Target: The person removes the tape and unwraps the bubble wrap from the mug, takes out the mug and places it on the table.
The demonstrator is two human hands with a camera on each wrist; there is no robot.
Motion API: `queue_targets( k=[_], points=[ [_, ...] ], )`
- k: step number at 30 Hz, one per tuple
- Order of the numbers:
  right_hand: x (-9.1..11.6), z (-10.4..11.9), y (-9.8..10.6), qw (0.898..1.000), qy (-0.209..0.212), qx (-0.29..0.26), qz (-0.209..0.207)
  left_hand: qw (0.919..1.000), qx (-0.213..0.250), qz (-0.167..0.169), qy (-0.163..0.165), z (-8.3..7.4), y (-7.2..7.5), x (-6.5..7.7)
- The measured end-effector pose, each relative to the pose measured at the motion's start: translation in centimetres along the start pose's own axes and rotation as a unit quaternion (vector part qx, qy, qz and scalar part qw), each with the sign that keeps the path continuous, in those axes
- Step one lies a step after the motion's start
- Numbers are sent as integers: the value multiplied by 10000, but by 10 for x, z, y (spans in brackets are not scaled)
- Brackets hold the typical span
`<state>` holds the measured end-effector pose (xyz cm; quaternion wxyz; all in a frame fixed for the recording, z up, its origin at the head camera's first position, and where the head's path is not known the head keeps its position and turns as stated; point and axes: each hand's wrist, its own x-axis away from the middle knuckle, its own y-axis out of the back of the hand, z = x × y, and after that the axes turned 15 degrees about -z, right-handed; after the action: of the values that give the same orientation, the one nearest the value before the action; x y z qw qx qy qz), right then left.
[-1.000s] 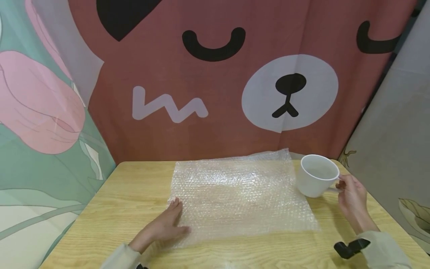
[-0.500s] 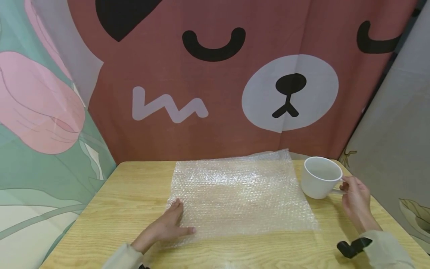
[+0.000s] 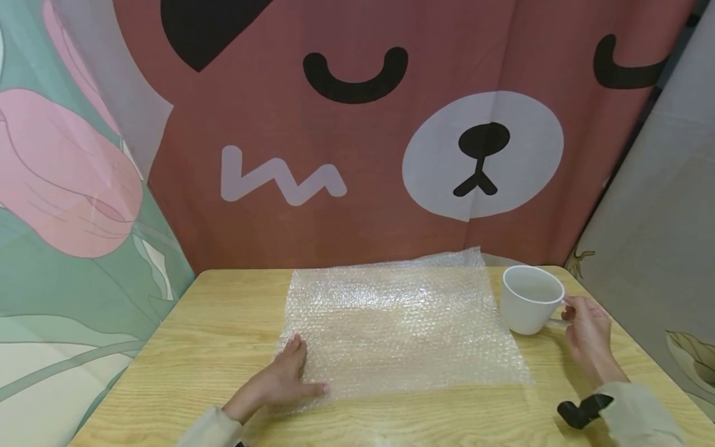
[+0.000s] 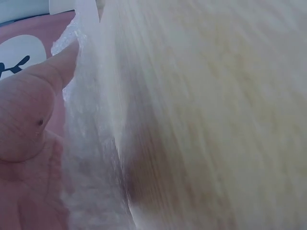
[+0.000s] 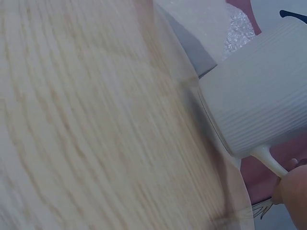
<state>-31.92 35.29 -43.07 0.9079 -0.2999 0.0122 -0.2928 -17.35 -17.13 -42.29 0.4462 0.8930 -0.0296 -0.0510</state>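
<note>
A white mug (image 3: 527,313) is at the right of the table, just past the right edge of a sheet of clear bubble wrap (image 3: 391,335). My right hand (image 3: 589,332) pinches the mug's handle with curled fingers. In the right wrist view, the ribbed side of the mug (image 5: 264,91) shows, its base close to the tabletop; whether it touches I cannot tell. My left hand (image 3: 282,375) rests with straight, spread fingers on the near left corner of the wrap. The left wrist view shows the thumb (image 4: 53,69) against the bubble wrap (image 4: 91,158).
A light wooden table (image 3: 190,347) carries the sheet and the mug. Behind it hangs a red curtain (image 3: 363,230) with a bear's face. Patterned cloths hang at both sides. The sheet's far edge reaches the table's back edge, with its far right corner raised.
The mug shifted slightly right, then back left and a little lower, my right hand moving with it. My left hand slid slightly right on the bubble wrap's corner.
</note>
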Motion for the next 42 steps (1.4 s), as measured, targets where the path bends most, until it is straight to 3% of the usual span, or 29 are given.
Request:
queue_targets(
  k=[4,25,42],
  points=[
    [-7,-3,3,9993,-89,358,-106,9999,-118,17,82,-4,-3,0],
    [-27,-10,13,9977,-328,596,-69,9982,-320,-340,389,-16,-11,2],
    [-58,-16,9,9886,-128,1134,982,9951,-314,-784,519,-27,-19,14]
  ],
)
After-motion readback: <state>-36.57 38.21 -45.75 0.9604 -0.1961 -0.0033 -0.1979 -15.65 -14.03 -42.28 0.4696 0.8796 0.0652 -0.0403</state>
